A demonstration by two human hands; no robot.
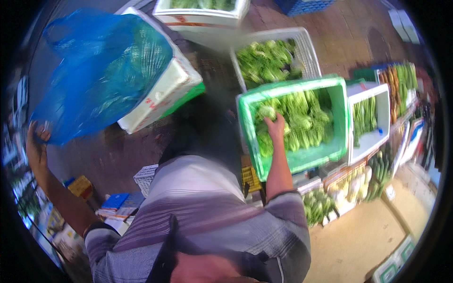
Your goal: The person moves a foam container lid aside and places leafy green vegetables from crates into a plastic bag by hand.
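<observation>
At the far left, my left hand (38,143) grips the edge of a thin blue plastic bag (102,74). The bag is spread over a white foam box (161,93) and drapes off its left side. Green leafy vegetables show dimly through the plastic. My right hand (276,126) reaches into a green-rimmed crate (295,161) and touches a pale green leafy head (266,112). Thumb and fingers are at that head, but whether they close around it cannot be made out. Rows of leafy greens (306,113) lie beside it in the crate.
Behind the green crate stands a white basket (308,46) of greens. A white foam box (370,148) with long green vegetables adjoins it on the right. Another foam box (201,19) is at the top. Lower right are zucchini-like vegetables (380,169); a white plastic basket (145,178) sits at lower left.
</observation>
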